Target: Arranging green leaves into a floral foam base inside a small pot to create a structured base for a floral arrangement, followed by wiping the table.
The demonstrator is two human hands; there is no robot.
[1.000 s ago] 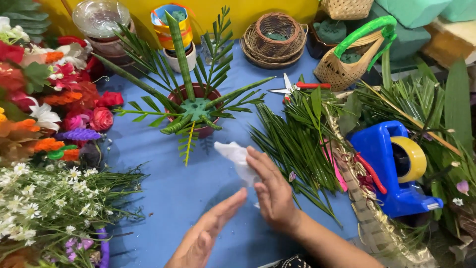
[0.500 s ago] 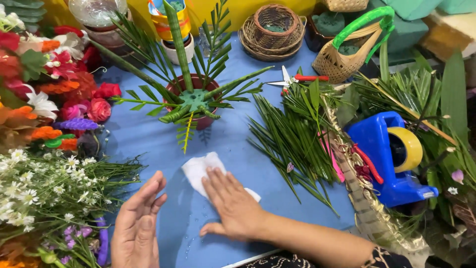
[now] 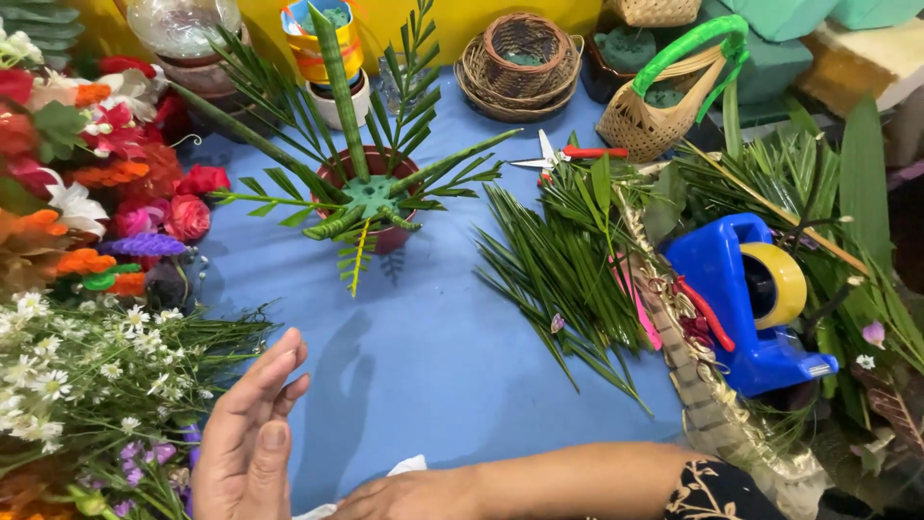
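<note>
1. Both hands sit lower in view than half a second earlier; the white tissue (image 3: pixel 404 469), then spread out on the blue tabletop (image 3: pixel 433 356), is now almost covered, only a crumpled corner showing at the bottom edge.
2. Left hand (image 3: pixel 252 438): raised on edge, fingers straight and pressed together, palm turned inward, holding nothing; it stands just beside the small white daisy-like flowers (image 3: pixel 87 366).
3. Right hand (image 3: pixel 414 496): lies flat on the tissue, forearm stretched along the bottom edge; the finger spread cannot be told, as the frame cuts it off.
4. Red pot (image 3: pixel 380 197): round, filled with green foam, stiff tubular leaves and feathery fronds radiating outward.
5. Cut palm fronds (image 3: pixel 568 270): a loose, narrow-leafed heap right of centre.
6. Blue tape dispenser (image 3: pixel 741 299): glossy plastic, carrying a yellowish roll.
7. Scissors (image 3: pixel 568 154): red handles, metal blades, near woven wicker baskets (image 3: pixel 520 58).
</note>
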